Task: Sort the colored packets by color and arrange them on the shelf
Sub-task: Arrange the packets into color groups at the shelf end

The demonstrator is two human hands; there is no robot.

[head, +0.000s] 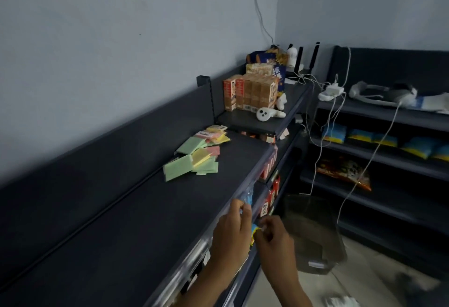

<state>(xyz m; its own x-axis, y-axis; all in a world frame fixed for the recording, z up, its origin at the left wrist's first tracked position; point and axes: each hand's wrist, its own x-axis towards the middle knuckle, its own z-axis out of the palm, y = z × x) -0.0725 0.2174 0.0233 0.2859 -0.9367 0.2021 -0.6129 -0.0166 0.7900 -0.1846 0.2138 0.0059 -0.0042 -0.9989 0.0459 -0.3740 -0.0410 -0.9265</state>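
Blue is the colour we meet first: a small blue plastic packet (248, 197) pinched in the left hand (232, 230), fingers curled round it, right at the clear plastic front lip (252, 181) of the dark grey metal shelf (136, 221). Just beside it, slightly lower and off the shelf's edge, the right hand (274, 238) grips a blue-and-yellow packet (254, 232); the two hands nearly touch.

From this single head view, the loose pile of green, yellow and pink flat packets (198, 155) lies up the shelf, ahead of both hands and well apart from them. The pile's long axis runs along the shelf, parallel to the back panel.

We judge the left hand the nearer one, being over the shelf already. Bare shelf surface stretches between the hands and the pile, giving open room to set packets down. Beyond the pile, a raised shelf with orange cardboard cartons (250, 94) closes off the far end.
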